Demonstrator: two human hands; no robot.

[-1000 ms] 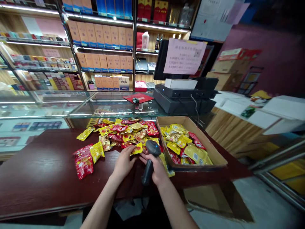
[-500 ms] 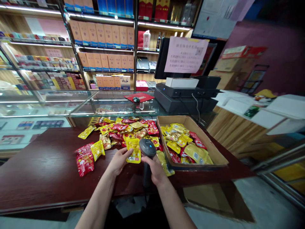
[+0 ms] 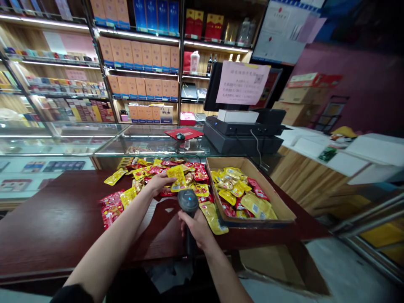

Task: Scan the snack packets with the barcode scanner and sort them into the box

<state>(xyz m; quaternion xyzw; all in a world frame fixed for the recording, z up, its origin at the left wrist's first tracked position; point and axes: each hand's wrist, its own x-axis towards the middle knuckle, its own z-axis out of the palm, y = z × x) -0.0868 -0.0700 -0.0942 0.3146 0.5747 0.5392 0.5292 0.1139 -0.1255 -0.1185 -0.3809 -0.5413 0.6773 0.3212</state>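
Observation:
Between the thumb and fingers of my left hand (image 3: 160,184) is a yellow snack packet (image 3: 177,178), held just over the near side of the pile. My right hand (image 3: 196,227) is wrapped round the handle of a dark barcode scanner (image 3: 188,200), whose head shows a small blue light. Red and yellow packets lie heaped (image 3: 200,171) behind both hands. More packets fill a shallow cardboard box (image 3: 285,212) to the right. A gold packet (image 3: 213,218) lies on the table against the box's left side, and a red packet (image 3: 111,198) sits apart at the left.
The dark wooden table (image 3: 59,219) meets a glass counter (image 3: 110,145) at the back. On that counter stand a monitor with a pink paper sign (image 3: 243,82), a black cash drawer (image 3: 243,139) and a mouse on a red mat (image 3: 192,133). An open carton (image 3: 277,269) is below the table.
My left hand has carried the yellow packet away from me, up to the pile. My right hand has drawn the scanner slightly down and left. The view has shifted a little.

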